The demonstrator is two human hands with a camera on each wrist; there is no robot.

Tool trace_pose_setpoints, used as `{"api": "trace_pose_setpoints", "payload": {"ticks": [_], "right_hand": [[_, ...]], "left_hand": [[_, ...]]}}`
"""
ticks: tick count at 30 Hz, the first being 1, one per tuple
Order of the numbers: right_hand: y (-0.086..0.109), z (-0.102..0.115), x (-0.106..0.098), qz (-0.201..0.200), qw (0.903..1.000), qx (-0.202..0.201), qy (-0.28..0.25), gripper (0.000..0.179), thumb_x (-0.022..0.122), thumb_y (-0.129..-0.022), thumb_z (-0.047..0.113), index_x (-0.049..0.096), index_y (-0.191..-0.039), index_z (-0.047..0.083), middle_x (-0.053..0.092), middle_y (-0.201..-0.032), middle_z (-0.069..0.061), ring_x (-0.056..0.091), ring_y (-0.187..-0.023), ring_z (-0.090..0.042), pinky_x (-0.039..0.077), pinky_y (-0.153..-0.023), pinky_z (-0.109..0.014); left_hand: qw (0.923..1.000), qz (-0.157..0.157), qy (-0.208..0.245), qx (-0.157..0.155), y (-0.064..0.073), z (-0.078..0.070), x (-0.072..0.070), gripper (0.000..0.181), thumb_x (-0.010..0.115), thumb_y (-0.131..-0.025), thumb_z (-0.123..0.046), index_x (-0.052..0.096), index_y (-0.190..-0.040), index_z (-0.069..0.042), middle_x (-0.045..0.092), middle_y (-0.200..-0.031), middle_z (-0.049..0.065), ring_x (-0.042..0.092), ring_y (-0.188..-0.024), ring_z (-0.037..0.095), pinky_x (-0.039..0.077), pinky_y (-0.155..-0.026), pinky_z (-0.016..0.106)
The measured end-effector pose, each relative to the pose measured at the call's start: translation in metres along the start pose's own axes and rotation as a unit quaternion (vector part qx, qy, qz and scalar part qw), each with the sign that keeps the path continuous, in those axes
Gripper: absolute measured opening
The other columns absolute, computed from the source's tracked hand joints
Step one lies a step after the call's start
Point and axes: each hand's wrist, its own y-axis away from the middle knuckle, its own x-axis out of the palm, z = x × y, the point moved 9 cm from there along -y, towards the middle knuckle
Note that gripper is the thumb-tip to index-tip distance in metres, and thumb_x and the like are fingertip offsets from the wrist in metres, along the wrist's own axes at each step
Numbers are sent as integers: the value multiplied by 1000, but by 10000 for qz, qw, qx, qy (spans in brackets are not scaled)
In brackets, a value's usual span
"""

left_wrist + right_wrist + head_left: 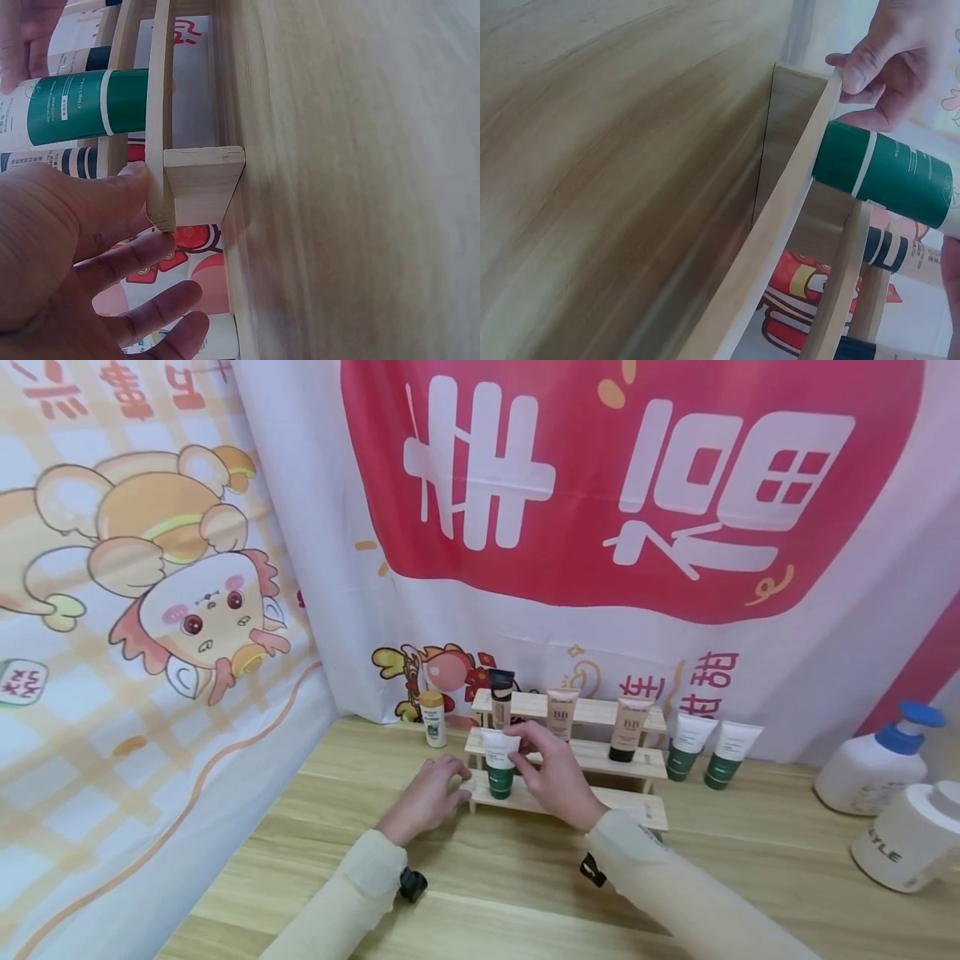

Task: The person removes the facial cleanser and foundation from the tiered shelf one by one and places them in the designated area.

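Observation:
A white-and-green squeeze tube (499, 766) stands cap-down at the left end of the bottom tier of a stepped wooden display rack (626, 803). My right hand (557, 775) pinches the tube's white upper part from the right. At the rack's left end, my left hand (429, 795) grips the bottom shelf board (159, 112), thumb above and a finger beneath, its other fingers spread. The green cap (841, 157) meets the board in the right wrist view. Behind it are a dark-capped foundation tube (501, 697) and two beige BB cream tubes (561, 710).
Two more white-and-green tubes (690, 746) stand right of the rack. A small gold-capped bottle (433, 720) is on its left. Farther right are a blue-topped pump bottle (870, 768) and a white bottle (903, 843). A printed curtain (465, 593) hangs behind the wooden table (480, 893).

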Motion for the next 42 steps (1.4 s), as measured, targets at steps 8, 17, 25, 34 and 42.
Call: {"api": "trace_pose_setpoints", "payload": {"ticks": [8, 17, 25, 34, 42], "right_hand": [[15, -3, -31, -67, 10000, -27, -19, 36, 68, -83, -6, 58, -111, 16, 61, -100, 5, 60, -83, -7, 53, -70, -28], [41, 0, -95, -349, 9989, -175, 250, 38, 69, -78, -12, 59, -106, 11, 61, -102, 3, 63, -83, -17, 53, -72, -25], [72, -8, -166, -870, 9913, -469, 868, 44, 74, -68, -18, 61, -105, 4, 63, -94, 0, 60, -78, -11, 48, -75, -13], [101, -51, -239, -1153, 9668, 839, 2120, 38, 69, -76, -16, 57, -108, 1, 62, -102, -12, 59, -88, -19, 35, -77, 0], [120, -74, -262, -1134, 9541, 1365, 2410, 35, 66, -79, -16, 55, -107, 1, 59, -99, -11, 55, -84, -14, 31, -73, 2]], "left_hand": [[10000, -37, -76, 19, -1, -1, 5, 25, 69, -87, -18, 62, -110, -10, 56, -115, 3, 48, -105, 24, 44, -90, 39], [9999, -99, -104, 86, -3, 1, 5, 23, 69, -87, -18, 63, -108, -10, 56, -115, 5, 48, -102, 24, 45, -86, 39], [9998, -54, -158, -76, -6, 7, 8, 22, 68, -88, -21, 63, -108, -14, 55, -116, 2, 47, -102, 22, 45, -86, 37], [9998, -115, -166, -50, -5, 7, 6, 23, 69, -87, -20, 63, -108, -13, 56, -114, 2, 48, -102, 22, 45, -87, 38], [9998, -69, -196, -26, -5, 4, 5, 21, 68, -88, -21, 63, -107, -14, 56, -114, 2, 48, -103, 23, 45, -87, 38]]}}
